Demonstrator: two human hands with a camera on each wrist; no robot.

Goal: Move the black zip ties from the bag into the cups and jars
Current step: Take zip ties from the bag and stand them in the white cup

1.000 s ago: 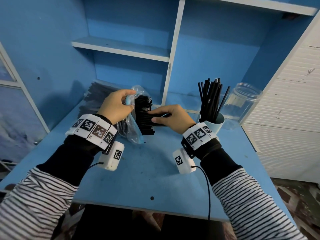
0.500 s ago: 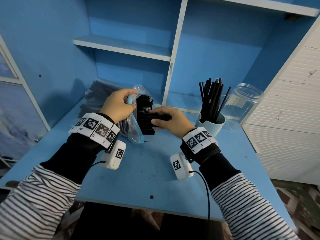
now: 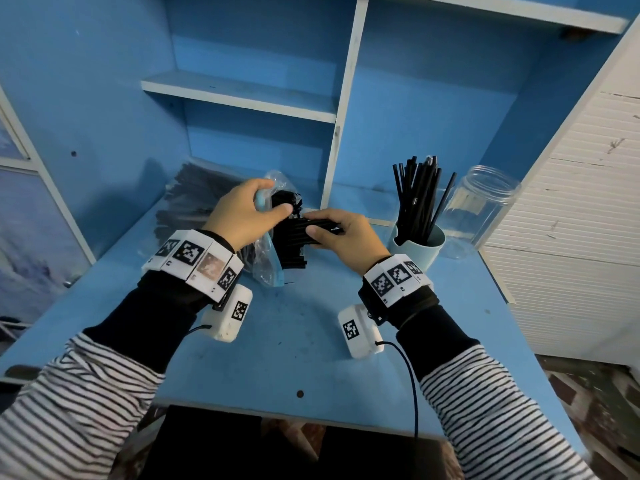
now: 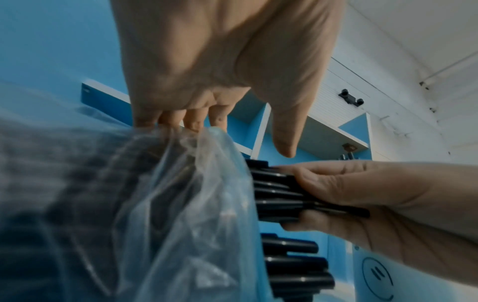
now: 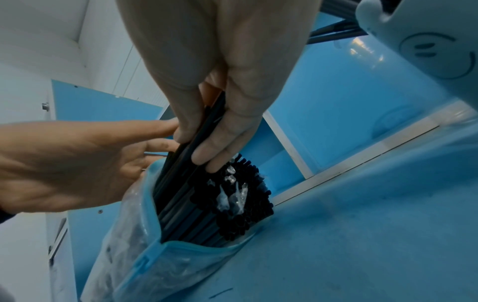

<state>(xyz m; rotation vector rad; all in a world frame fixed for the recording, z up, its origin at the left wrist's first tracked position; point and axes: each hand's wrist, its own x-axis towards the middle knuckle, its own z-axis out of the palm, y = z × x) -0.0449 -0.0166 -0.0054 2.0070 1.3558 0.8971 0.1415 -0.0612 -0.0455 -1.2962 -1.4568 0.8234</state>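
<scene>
Blue desk | left hand grips bag rim | right hand pinches zip ties

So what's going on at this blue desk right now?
A person is emptying a bag of black zip ties. The left hand holds the bag's mouth open on the desk, while the right hand pinches a small bunch of ties still partly inside it. The cup on the right already holds ties standing upright; the clear jar beside it looks empty.
</scene>
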